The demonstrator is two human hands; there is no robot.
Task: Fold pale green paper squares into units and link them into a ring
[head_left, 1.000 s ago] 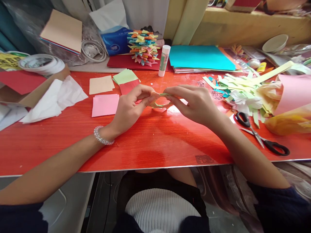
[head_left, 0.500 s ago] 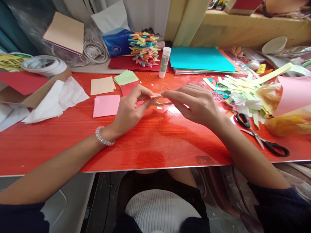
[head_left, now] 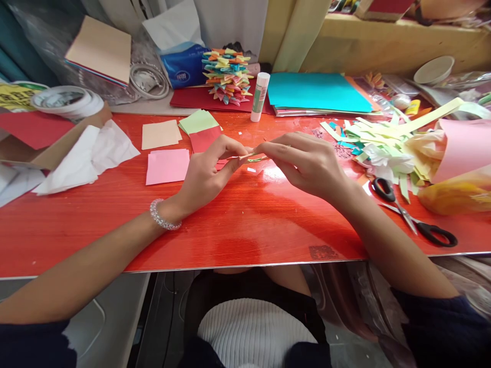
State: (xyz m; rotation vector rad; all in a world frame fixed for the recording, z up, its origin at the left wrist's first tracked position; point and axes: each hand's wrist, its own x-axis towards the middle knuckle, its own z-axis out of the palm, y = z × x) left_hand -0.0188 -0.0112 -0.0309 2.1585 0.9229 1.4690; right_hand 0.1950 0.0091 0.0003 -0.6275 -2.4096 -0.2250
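Observation:
Between my fingertips is a thin, pale green-yellow folded paper strip (head_left: 258, 159), seen nearly edge-on above the red table (head_left: 230, 230). My left hand (head_left: 209, 171) pinches its left end between thumb and index finger. At the other end, the fingers of my right hand (head_left: 309, 158) close on the strip, and much of it is hidden behind them. Just left of my left hand lie a stack of pink paper squares (head_left: 168, 166), a red square (head_left: 203, 138), green squares (head_left: 197, 121) and beige squares (head_left: 161, 135). Beyond the fingers a glue stick (head_left: 260, 97) stands upright.
Open black-handled scissors (head_left: 412, 220) lie right of my right forearm, beside a heap of paper strips (head_left: 383, 133). At the back are blue paper sheets (head_left: 318, 93), a folded-paper model (head_left: 227, 76) and a tissue pack (head_left: 184, 66). Tape rolls (head_left: 69, 102) sit in a box at left.
The paper strip between my fingertips has flattened and its loop looks narrower. Both hands stay almost in the same place.

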